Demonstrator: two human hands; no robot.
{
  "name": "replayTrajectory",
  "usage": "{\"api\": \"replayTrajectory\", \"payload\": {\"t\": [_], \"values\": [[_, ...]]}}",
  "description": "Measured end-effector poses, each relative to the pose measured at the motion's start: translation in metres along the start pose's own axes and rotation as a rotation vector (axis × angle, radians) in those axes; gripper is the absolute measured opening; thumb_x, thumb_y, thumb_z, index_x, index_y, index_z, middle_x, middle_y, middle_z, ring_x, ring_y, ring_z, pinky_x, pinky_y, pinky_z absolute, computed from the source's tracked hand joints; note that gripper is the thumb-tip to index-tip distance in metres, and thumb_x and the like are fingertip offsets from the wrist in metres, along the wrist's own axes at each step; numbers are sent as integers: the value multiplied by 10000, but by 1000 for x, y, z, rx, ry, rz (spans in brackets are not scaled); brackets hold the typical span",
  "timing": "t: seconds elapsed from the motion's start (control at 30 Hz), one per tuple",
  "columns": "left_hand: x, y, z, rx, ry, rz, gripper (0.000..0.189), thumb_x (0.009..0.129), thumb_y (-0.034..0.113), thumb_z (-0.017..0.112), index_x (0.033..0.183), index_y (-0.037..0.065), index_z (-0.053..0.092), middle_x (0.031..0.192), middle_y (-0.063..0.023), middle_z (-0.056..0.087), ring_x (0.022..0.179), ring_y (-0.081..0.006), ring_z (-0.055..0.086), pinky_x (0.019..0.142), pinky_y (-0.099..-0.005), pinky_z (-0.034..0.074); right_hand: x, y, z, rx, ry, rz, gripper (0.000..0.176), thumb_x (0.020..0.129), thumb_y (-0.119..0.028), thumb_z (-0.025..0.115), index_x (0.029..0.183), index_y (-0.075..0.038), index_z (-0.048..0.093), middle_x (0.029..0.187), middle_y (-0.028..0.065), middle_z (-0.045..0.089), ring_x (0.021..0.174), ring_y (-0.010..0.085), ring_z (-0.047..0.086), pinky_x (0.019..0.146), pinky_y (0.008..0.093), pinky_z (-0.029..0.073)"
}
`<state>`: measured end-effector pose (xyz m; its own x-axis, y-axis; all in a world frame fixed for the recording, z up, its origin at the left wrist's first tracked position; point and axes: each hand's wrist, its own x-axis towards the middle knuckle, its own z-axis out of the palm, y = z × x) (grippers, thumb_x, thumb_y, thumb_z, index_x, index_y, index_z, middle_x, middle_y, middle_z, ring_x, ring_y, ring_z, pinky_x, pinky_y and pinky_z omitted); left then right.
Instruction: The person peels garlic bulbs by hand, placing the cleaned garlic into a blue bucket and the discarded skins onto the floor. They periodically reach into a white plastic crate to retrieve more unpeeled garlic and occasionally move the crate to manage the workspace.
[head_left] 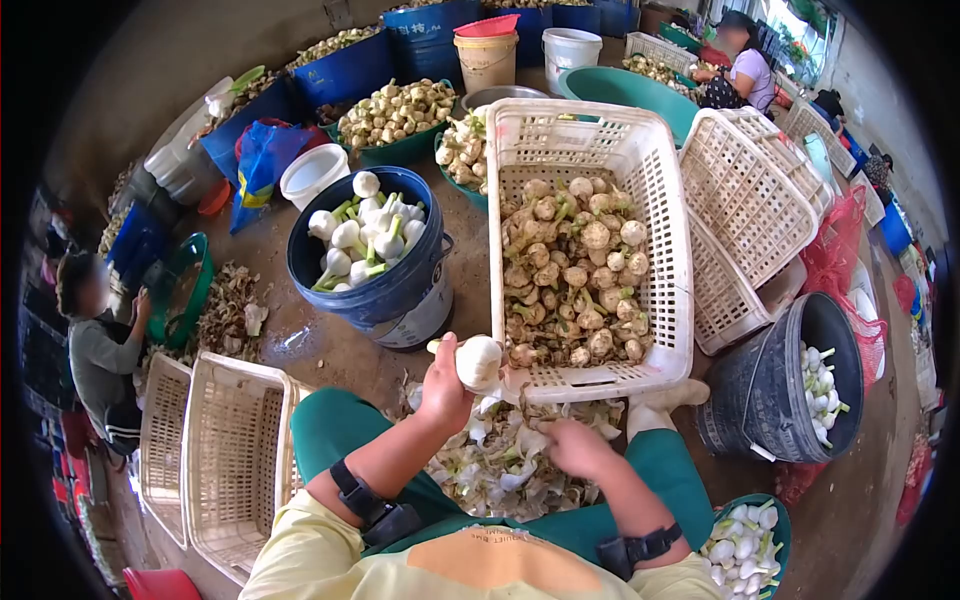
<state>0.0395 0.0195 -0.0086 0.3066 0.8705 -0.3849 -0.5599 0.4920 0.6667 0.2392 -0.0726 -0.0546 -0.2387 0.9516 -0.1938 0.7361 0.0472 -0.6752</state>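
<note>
My left hand (447, 388) is wrapped round a white, peeled garlic bulb (479, 363), just in front of the near edge of a white plastic crate (590, 385). Unpeeled brownish garlic bulbs (575, 260) fill much of that crate. Lower right of the bulb, my right hand (580, 448) is closed over the heap of peeled skins (500, 455) between my knees; whether its fingers pinch a bit of skin is too small to tell. A blue bucket (400, 305) left of the crate holds clean white garlic bulbs (368, 232).
A dark bucket (735, 385) with white garlic stands at the right, below stacked crates (745, 190). Empty crates (235, 450) lie at the left. A green basin of white garlic (745, 550) is at the lower right. Two people (100, 345) (745, 75) sit at left and upper right.
</note>
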Motion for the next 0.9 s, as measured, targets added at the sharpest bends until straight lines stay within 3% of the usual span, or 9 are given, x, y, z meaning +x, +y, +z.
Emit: {"api": "replayTrajectory", "payload": {"t": [0.1, 0.2, 0.33, 0.37, 0.43, 0.47, 0.57, 0.77, 0.9], "values": [[1, -7, 15, 62, 77, 8, 524, 943, 412, 282, 1069, -48, 498, 973, -170, 609, 886, -277, 610, 799, -364, 482, 18, -31, 2, 176, 145, -135, 399, 761, -208, 647, 1084, 3, 546, 650, 60, 535, 602, 205, 525, 606, 312, 450], [8, -16, 7, 331, 5, 134, 526, 947, 408, 300, 1067, -54, 522, 924, -133, 629, 848, -206, 612, 784, -310, 479, 34, -53, -8, 1436, -33, 166, 220, 813, -184, 635, 917, 4, 587, 657, 27, 523, 576, 106, 469, 489, 220, 328], [24, 3, -6, 317, 172, 151, 505, 949, 406, 334, 1068, -26, 567, 852, -81, 637, 732, -146, 601, 666, -259, 488, 26, -43, -22, 1308, -310, -489, 152, 832, -129, 606, 836, 22, 590, 706, 18, 562, 608, 114, 497, 537, 254, 393], [25, 5, -9, 314, 182, 155, 505, 949, 406, 334, 1068, -26, 567, 852, -81, 637, 732, -146, 601, 666, -259, 488, 24, -34, -19, 1225, -399, -371, 208, 788, -151, 642, 892, 26, 603, 730, 57, 587, 649, 145, 532, 589, 283, 429], [29, 4, -10, 366, 183, 157, 507, 950, 409, 328, 1071, -21, 567, 836, -74, 638, 720, -141, 596, 659, -255, 489, 33, -44, -20, 358, -446, 59, 273, 741, -182, 668, 911, 22, 607, 735, 110, 589, 666, 149, 554, 612, 282, 441], [30, 1, -10, 459, 133, 193, 485, 952, 395, 338, 1070, -15, 568, 867, -78, 633, 757, -134, 588, 671, -262, 478, 34, -23, 9, -203, -156, -103, 330, 709, -220, 684, 922, 21, 606, 730, 139, 580, 666, 155, 556, 619, 293, 444], [22, -9, -13, 789, -50, 481, 421, 955, 343, 367, 1037, -8, 584, 930, -100, 624, 843, -137, 573, 718, -286, 463, 50, -41, -1, 546, 49, 184, 296, 764, -266, 674, 856, 6, 603, 626, 70, 566, 561, 121, 504, 528, 272, 413], [23, 42, -6, 450, -339, 211, 523, 950, 382, 294, 975, -49, 588, 910, -126, 629, 851, -198, 598, 778, -296, 470, 64, -25, -16, 1093, 45, 127, 181, 794, -144, 593, 714, 17, 612, 572, -3, 532, 510, 65, 463, 467, 232, 353], [58, 120, -23, 868, -3, 752, 525, 939, 412, 288, 951, -4, 608, 906, -116, 619, 835, -178, 567, 759, -292, 439, 65, -12, -20, 402, -272, -37, 270, 781, -163, 539, 1016, -47, 602, 816, 133, 621, 738, 239, 584, 671, 334, 452]]}}
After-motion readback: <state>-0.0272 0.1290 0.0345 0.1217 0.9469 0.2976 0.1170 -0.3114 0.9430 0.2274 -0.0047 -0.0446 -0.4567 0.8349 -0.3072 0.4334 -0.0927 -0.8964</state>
